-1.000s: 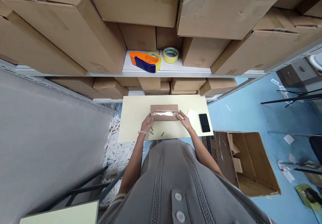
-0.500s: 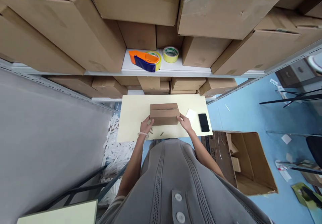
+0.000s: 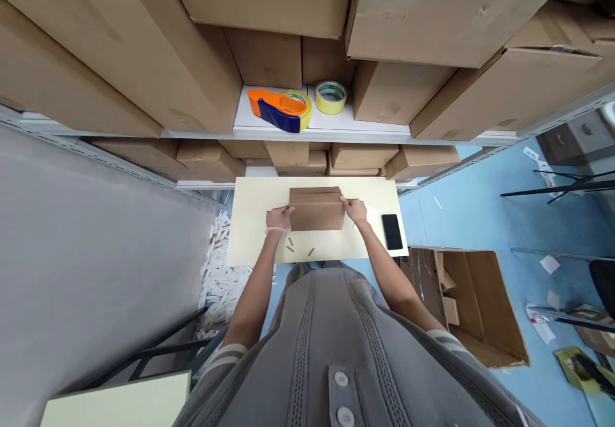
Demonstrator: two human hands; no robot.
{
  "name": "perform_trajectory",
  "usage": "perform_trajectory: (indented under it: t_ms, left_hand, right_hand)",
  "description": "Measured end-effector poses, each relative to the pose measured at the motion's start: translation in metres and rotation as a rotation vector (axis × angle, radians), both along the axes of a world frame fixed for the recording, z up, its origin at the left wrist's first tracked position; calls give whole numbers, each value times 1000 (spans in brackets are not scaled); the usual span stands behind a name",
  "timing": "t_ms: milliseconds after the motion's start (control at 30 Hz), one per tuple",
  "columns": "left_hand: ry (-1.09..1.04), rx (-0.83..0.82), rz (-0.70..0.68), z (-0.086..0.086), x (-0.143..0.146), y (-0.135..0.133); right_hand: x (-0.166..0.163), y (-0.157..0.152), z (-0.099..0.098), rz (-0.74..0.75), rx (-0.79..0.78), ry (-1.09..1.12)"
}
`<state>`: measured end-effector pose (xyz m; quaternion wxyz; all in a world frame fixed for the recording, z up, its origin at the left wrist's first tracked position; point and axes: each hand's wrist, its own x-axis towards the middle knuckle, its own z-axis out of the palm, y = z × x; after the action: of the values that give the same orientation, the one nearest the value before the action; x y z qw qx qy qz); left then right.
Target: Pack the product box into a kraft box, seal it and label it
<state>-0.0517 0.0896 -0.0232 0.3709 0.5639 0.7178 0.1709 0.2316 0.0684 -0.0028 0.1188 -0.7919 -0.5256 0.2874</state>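
Note:
A small brown cardboard box (image 3: 317, 216) sits on the pale yellow tabletop (image 3: 250, 222), its long front side towards me and a narrow seam running along its top. At its left end, my left hand (image 3: 277, 217) has curled fingers and a thumb pressed on the upper corner. My right hand (image 3: 355, 210) pinches the opposite upper corner between thumb and fingers. Several thin brown cardboard scraps (image 3: 311, 251) lie in front of the box. White paper by the right wrist is mostly covered by that hand.
A black phone (image 3: 392, 232) lies at the table's right. Shelves beyond hold many cardboard boxes (image 3: 283, 59), an orange and blue tape dispenser (image 3: 278, 108) and a tape roll (image 3: 331, 97). A large open carton (image 3: 480, 305) stands on the floor, right. Shredded paper (image 3: 223, 286) fills the left floor.
Both hands have moved from the box's lower sides to its upper corners, the fingers now more closed. The box appears tipped or turned slightly, showing more of its front side.

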Motion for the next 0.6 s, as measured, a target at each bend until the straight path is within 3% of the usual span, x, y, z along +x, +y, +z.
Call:
perform_trajectory:
  t_ms: [200,333,600]
  left_hand:
    - [-121,-3,57,-11,4,12]
    - [-180,5,77,-22,5,14]
    - [-34,-11,93,-34,13,48]
  right_hand:
    - [-2,1,-25,-43,184,385]
    - [-7,11,-33,-120,148,325]
    - [-15,41,-34,-234,37,232]
